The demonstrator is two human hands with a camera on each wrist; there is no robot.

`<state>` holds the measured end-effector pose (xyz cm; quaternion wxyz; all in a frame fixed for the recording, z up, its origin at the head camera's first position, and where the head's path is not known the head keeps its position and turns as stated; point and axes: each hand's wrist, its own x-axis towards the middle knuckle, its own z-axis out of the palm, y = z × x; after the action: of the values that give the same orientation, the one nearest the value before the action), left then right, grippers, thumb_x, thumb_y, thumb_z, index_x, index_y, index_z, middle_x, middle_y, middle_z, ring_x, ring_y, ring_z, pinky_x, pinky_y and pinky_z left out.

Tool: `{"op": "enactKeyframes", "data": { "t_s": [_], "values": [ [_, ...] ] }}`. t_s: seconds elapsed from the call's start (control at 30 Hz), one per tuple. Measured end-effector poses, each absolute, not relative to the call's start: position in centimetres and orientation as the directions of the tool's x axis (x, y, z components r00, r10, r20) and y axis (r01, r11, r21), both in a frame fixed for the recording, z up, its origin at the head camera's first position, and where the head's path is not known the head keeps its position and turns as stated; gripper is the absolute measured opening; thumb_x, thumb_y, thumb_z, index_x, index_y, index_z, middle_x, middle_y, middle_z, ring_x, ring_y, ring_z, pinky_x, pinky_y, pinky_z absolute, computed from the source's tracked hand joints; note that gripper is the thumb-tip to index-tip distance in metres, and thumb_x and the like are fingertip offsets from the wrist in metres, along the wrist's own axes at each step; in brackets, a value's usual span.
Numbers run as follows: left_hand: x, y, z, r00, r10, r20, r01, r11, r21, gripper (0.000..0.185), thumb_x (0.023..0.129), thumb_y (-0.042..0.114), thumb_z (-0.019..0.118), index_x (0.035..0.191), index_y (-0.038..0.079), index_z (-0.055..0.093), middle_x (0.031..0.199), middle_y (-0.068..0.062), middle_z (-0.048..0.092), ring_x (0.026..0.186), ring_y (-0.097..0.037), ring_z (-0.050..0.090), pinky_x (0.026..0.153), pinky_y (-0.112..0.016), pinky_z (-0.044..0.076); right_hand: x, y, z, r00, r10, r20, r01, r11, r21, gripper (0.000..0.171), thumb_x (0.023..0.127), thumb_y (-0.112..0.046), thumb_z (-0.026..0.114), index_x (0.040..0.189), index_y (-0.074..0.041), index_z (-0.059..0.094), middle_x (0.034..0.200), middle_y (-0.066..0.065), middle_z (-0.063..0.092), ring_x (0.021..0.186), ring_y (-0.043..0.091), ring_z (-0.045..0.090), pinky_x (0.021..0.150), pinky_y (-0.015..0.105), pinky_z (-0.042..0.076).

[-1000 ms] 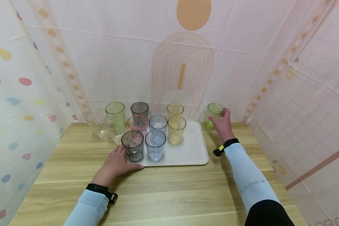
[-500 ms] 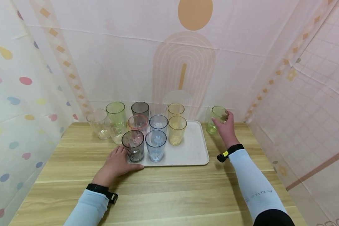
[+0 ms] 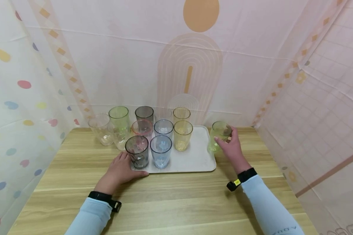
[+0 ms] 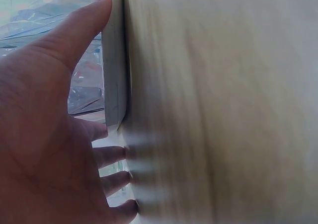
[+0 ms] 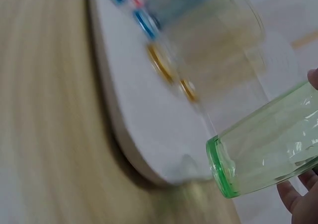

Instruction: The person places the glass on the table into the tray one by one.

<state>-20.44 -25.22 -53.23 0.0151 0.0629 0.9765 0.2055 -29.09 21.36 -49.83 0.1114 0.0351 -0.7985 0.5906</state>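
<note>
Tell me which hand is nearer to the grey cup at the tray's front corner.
Left. The left hand rests on the tray edge right beside the grey cup; the right hand is across the tray, holding a green cup.

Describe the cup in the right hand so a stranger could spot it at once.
Start at the white tray on the wooden table. At its right edge, the right hand grips a green cup. It alone is lifted and tilted; the others stand upright.
</note>
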Motion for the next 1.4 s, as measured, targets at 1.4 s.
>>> {"op": "enactKeyframes", "data": {
  "t_s": [1.4],
  "values": [
    [-20.6, -25.6, -53.5, -0.992, 0.124, -0.029, 0.102, 0.91, 0.401, 0.138, 0.074, 0.087, 0.083, 0.156, -0.015, 0.041, 0.153, -0.034, 0.049, 0.15, -0.061, 0.038, 0.124, -0.075, 0.032, -23.6, 9.7, -51.2, -0.945, -0.266, 0.191, -0.268, 0.292, -0.918, 0.084, 0.093, -0.024, 0.091, 0.159, -0.012, 0.039, 0.147, 0.011, 0.054, 0.138, 0.027, 0.052, 0.115, 0.052, 0.042]
  ]
}}
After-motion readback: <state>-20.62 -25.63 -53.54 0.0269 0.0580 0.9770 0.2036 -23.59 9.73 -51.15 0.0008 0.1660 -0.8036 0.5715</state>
